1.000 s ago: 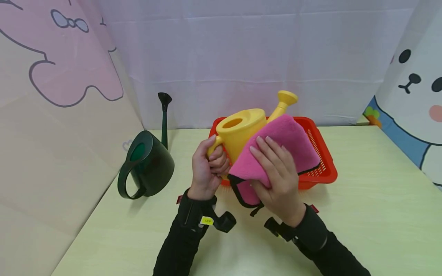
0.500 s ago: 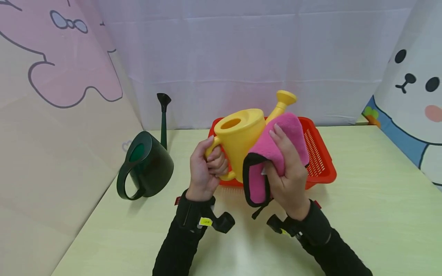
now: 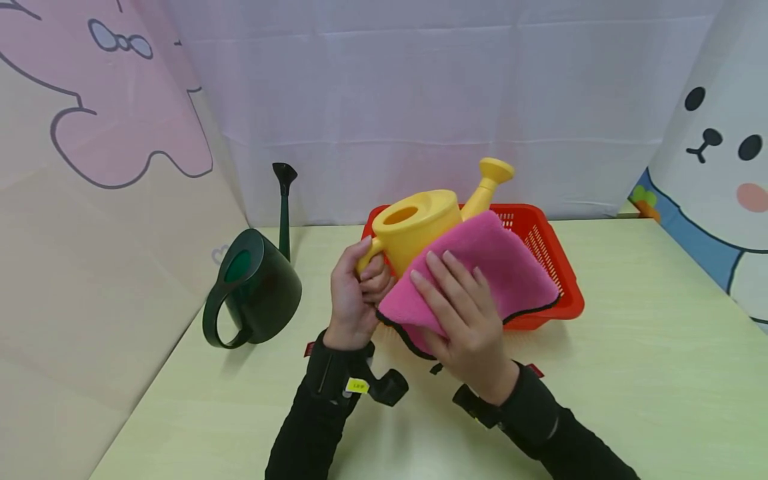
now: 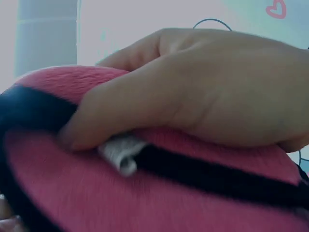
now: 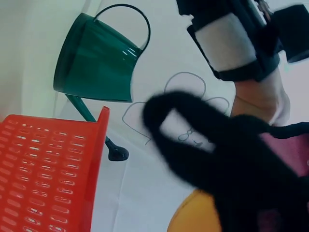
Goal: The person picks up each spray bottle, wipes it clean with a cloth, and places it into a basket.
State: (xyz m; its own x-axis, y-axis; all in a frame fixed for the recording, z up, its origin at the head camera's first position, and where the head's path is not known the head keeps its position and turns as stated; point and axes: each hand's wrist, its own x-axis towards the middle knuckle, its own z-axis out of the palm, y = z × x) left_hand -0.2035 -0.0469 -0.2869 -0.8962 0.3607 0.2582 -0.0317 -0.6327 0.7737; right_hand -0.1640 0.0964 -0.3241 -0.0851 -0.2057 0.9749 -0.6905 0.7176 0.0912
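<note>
In the head view my left hand [image 3: 354,297] grips the handle of a yellow watering can [image 3: 411,247], which is tilted in front of the basket. My right hand [image 3: 471,333] holds a pink cloth [image 3: 510,267] with black edging against the can's right side. Its fingers lie nearly straight over the cloth. In the left wrist view, the right thumb presses on the cloth [image 4: 159,208] by a small white tag [image 4: 120,152]. The cloth hides the can's lower part. In the right wrist view, a bit of the yellow can [image 5: 195,215] shows behind the dark cloth edge.
A red slotted basket [image 3: 558,267] stands behind the can, against the white backdrop. To the left is a dark green watering can [image 3: 276,293] with a long spout. Printed fabric walls close in both sides of the pale table [image 3: 630,373].
Half a second ago the cloth was bunched near the can's right edge; now it is spread, and my right hand is lower and further left. The left hand and yellow watering can stay almost still.
</note>
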